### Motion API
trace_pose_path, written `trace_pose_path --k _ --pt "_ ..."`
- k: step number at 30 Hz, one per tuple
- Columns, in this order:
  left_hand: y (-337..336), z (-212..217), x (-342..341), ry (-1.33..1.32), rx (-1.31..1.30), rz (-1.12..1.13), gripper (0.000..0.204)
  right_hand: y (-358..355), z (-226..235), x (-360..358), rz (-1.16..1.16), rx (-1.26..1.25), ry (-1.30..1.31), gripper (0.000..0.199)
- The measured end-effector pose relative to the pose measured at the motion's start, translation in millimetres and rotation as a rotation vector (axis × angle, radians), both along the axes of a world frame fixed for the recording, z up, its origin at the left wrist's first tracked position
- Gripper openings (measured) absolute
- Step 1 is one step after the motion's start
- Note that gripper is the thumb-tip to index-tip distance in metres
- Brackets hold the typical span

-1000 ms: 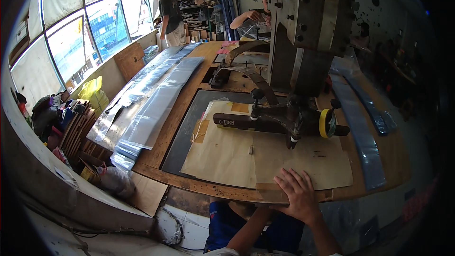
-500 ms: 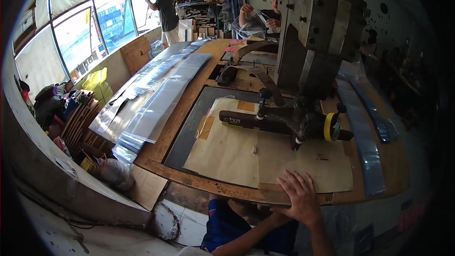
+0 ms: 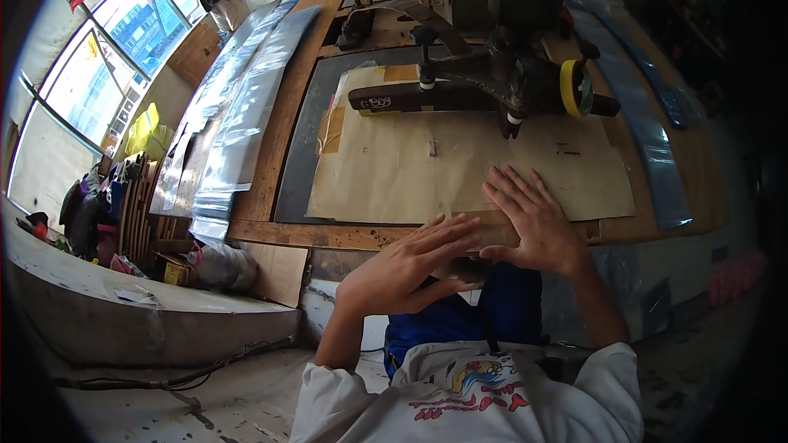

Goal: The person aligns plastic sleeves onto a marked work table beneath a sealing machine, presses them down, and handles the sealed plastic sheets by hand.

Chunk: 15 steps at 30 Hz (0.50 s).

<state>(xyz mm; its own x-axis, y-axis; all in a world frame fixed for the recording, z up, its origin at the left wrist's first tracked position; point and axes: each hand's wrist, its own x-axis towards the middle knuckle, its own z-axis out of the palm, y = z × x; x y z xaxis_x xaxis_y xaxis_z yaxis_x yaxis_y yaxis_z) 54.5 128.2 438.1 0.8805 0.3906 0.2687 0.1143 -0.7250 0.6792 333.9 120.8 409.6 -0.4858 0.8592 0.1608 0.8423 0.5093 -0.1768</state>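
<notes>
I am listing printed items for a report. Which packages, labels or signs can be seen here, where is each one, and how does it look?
Pale printed mark: on the left end of the dark bar lying across the brown paper sheet; small, rounded.
Yellow tape roll: at the bar's right end; round, no print readable.
Small yellow box: on the floor left of the wooden table; details too small to tell.

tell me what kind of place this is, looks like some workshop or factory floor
Most likely a small workshop or factory. A heavy metal press-like machine stands over a wooden workbench covered with brown paper sheets, and long metal strips lie alongside. Both hands, left and right, hover open at the bench edge.
</notes>
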Motion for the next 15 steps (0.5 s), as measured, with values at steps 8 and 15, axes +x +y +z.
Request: trace_pose_path --k 8,15 --pt "15.5 -42.2 34.7 0.218 0.324 0.348 0.073 -25.3 -10.9 -19.3 -0.153 0.028 -0.058 0.089" --pt "19.4 -36.7 38.5 0.224 0.313 0.328 0.071 -27.3 -1.2 -16.4 -0.202 0.041 0.046 0.07"
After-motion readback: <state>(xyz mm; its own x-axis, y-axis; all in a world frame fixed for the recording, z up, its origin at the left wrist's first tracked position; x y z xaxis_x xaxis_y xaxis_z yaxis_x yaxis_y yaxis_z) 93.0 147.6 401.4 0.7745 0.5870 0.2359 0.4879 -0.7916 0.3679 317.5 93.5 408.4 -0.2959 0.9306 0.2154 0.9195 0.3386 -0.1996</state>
